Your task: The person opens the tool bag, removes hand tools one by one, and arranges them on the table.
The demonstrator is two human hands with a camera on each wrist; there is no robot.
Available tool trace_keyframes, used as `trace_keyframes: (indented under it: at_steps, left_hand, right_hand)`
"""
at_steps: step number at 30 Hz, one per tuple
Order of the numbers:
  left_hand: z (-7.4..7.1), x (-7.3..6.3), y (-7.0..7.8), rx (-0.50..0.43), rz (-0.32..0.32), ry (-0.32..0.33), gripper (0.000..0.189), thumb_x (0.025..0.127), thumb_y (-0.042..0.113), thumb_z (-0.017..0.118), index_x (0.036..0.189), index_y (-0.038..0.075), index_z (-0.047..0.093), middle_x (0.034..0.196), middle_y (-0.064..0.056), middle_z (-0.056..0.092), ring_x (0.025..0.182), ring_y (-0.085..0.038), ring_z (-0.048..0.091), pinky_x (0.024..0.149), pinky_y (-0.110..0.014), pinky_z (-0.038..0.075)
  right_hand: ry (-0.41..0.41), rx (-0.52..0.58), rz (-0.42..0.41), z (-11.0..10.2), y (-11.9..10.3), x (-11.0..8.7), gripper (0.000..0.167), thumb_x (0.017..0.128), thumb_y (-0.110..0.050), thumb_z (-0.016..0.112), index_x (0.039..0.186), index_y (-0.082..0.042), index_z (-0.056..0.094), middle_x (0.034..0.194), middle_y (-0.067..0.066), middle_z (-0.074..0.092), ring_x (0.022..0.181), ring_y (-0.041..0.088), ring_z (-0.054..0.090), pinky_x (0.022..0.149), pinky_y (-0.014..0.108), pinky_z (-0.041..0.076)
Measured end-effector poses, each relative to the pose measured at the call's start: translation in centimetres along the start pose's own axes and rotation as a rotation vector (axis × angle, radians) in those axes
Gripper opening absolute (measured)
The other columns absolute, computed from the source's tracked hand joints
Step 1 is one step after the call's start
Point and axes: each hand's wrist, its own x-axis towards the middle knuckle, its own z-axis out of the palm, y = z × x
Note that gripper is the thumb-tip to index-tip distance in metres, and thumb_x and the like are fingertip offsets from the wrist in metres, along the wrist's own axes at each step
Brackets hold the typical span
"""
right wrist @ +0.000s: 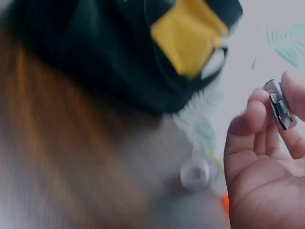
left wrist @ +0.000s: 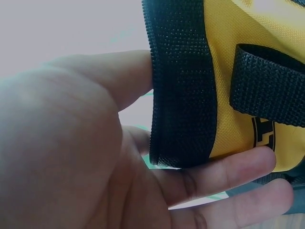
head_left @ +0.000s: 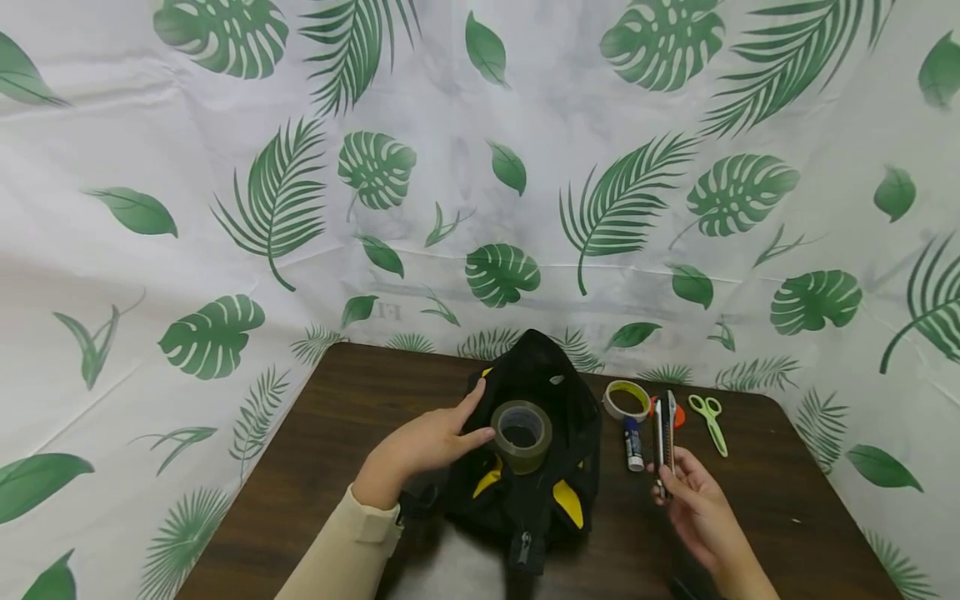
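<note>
A black and yellow tool bag (head_left: 540,367) stands open on the table, with a roll of packing tape (head_left: 521,437) in its mouth. My left hand (head_left: 423,442) holds the bag's left rim. In the left wrist view, the thumb passes behind the zippered edge (left wrist: 183,90), and the fingers extend along the yellow outside. My right hand (head_left: 697,508) pinches a slim silver and black utility knife (head_left: 664,437), right of the bag and raised above the table. The right wrist view shows the knife's end (right wrist: 280,105) between thumb and fingers.
Right of the bag lie a masking tape roll (head_left: 626,400), a blue and white glue stick (head_left: 633,446) and light green scissors (head_left: 708,421). An orange-red object (head_left: 679,416) is partly hidden behind the knife. A leaf-patterned sheet (head_left: 450,208) hangs behind the dark wooden table (head_left: 315,450).
</note>
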Motion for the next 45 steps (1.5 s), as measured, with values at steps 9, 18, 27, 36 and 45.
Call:
trace_keyframes:
  at_steps: [9,18,27,36,45]
  left_hand:
    - [0.1,0.1,-0.5,0.004,-0.014,-0.002,0.090,0.108,0.070,0.051,0.175,0.043,-0.003,0.177,-0.006,0.037,0.156,-0.034,0.051,0.128,-0.060,0.040]
    - [0.4,0.1,-0.3,-0.012,-0.009,-0.008,0.091,0.107,0.071,0.052,0.175,0.043,-0.002,0.177,-0.006,0.037,0.155,-0.034,0.051,0.127,-0.059,0.040]
    - [0.7,0.2,-0.3,-0.020,-0.009,-0.006,0.090,0.107,0.070,0.052,0.175,0.042,-0.001,0.177,-0.007,0.037,0.154,-0.035,0.052,0.127,-0.060,0.041]
    - [0.7,0.4,0.0,-0.016,-0.010,-0.001,0.090,0.107,0.069,0.053,0.175,0.042,0.000,0.176,-0.007,0.038,0.155,-0.035,0.052,0.127,-0.060,0.041]
    - [0.7,0.6,0.0,-0.002,0.009,-0.001,0.092,0.107,0.071,0.051,0.175,0.041,-0.002,0.176,-0.008,0.038,0.156,-0.036,0.050,0.127,-0.061,0.040]
  right_hand:
    - [0.492,-0.342,0.243,-2.0,0.1,-2.7,0.010,0.110,-0.014,0.067,0.116,-0.021,0.068,0.086,-0.011,0.069,0.070,0.006,0.062,0.061,0.024,0.053]
    - [0.617,-0.774,0.453,-2.3,-0.6,-2.8,0.056,0.110,-0.026,0.069,0.149,0.008,0.048,0.084,-0.005,0.063,0.058,0.013,0.057,0.053,0.030,0.053]
    - [0.538,-0.914,0.442,-2.6,-0.3,-2.9,0.053,0.108,-0.026,0.071,0.145,0.007,0.053,0.085,0.003,0.058,0.058,0.013,0.055,0.047,0.032,0.049]
    - [0.453,-0.947,0.408,-3.2,-0.5,-2.7,0.083,0.099,-0.022,0.083,0.161,0.001,0.033,0.115,0.017,0.060,0.060,0.014,0.056,0.047,0.032,0.051]
    - [0.395,-0.978,0.369,-3.9,-0.6,-2.6,0.075,0.102,-0.021,0.080,0.163,-0.002,0.041,0.139,0.031,0.057,0.057,0.014,0.054,0.047,0.035,0.052]
